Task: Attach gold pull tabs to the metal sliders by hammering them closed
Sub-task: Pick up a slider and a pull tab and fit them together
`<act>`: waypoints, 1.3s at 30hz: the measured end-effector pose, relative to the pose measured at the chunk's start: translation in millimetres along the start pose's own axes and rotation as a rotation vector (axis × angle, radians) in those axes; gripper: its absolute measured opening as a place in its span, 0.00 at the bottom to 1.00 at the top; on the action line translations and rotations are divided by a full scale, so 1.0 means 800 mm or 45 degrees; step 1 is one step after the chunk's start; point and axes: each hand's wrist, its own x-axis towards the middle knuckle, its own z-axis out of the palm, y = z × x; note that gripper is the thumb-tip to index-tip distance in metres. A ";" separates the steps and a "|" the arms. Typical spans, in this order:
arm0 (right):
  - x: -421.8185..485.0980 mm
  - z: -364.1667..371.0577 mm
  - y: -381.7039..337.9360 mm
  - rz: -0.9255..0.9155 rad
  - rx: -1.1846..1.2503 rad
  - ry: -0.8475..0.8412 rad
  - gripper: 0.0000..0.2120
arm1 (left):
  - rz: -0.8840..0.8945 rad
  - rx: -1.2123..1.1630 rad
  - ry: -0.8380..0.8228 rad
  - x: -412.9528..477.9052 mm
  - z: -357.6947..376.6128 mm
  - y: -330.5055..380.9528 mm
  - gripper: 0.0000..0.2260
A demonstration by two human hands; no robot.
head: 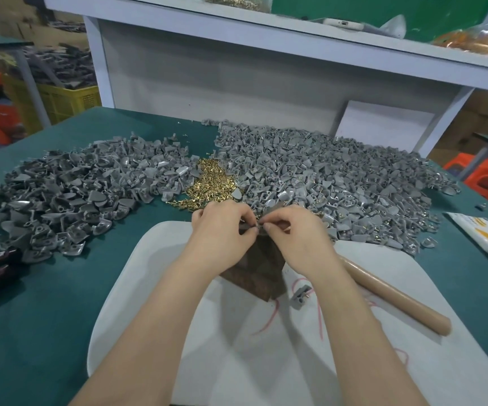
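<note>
The green table (61, 317) carries all parts; its near and side edges are cut off by the frame. Beyond and to the right of the wooden block (262, 273) lies the larger pile of grey sliders (325, 171); some pieces in it show gold, but individual parts are too small to make out. Beyond and to the left of the block lies the darker grey pile (70, 194). The white pad (237, 361) lies under the block and is partly covered by both forearms. The hammer handle (395, 297) rests on the pad to the right of the block; its head end is hidden under the right wrist. The block top is mostly hidden by the hands. The heap of gold pull tabs (210, 180) lies directly beyond the block, between the two piles. The left hand (222, 230) and the right hand (298, 232) meet above the far end of the block, thumbs and fingertips closed in a narrow pinch on one grey slider (250, 227). That part is largely covered by the fingers; whether a tab is fitted cannot be told. A loose slider (300, 294) lies on the pad just right of the block.
</note>
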 end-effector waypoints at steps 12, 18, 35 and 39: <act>-0.002 -0.001 -0.003 0.113 0.094 -0.033 0.08 | 0.014 0.024 0.021 0.001 0.002 0.000 0.03; -0.003 -0.001 -0.005 0.150 0.109 -0.057 0.08 | 0.041 0.057 0.037 0.001 0.004 -0.001 0.04; -0.003 -0.003 -0.012 0.075 0.341 0.210 0.09 | 0.007 0.021 0.009 -0.001 -0.005 0.000 0.03; -0.005 -0.002 -0.019 0.037 0.517 0.169 0.12 | 0.092 -0.158 0.167 0.000 -0.006 0.000 0.06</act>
